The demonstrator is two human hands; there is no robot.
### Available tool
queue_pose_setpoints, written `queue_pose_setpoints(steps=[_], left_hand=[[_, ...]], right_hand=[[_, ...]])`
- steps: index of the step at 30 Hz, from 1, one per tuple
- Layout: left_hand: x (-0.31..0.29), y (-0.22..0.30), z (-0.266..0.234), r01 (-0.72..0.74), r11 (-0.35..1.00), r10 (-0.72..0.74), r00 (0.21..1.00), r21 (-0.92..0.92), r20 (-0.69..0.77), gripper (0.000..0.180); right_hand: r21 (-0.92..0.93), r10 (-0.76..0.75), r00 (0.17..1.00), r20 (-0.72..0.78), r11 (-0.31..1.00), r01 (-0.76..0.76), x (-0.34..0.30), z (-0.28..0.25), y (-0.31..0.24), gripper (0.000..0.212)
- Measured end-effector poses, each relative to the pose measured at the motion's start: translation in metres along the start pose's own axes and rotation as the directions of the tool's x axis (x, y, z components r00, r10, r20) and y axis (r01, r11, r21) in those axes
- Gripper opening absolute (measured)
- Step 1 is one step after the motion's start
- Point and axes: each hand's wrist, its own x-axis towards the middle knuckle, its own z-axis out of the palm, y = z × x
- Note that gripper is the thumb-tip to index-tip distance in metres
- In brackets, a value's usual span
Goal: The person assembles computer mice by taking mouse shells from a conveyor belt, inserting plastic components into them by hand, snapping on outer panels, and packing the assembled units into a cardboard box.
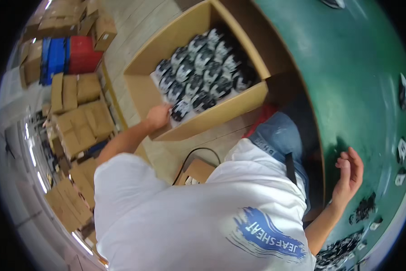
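Item: open brown cardboard carton [139, 90] on the floor, holding rows of small black-and-white packets; nearest packet [181, 109] sits at the near-left corner of the rows. I log the left hand [158, 117] touching it from the left, fingers curled, grasp unconfirmed. Right hand [349, 175] rests half-open, holding nothing, on the green tabletop [347, 81], well apart.

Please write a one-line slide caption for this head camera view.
Left hand reaches a black-and-white packet in an open cardboard box; right hand hovers open over the green table.
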Motion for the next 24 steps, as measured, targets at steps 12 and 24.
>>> queue_pose_setpoints(steps=[12,24], left_hand=[[0.029,0.019,0.037,0.078,0.944,-0.101,0.993,-0.321,-0.056,0.028],[0.062,0.086,-0.034,-0.161,0.553,-0.245,0.906,-0.817,-0.344,0.022]], right_hand=[[0.086,-0.238,0.963,0.122,0.970,0.229,0.008,-0.017,-0.002,0.031],[-0.170,-0.365,0.881,0.302,0.889,0.426,-0.001,-0.031,-0.024,0.030]])
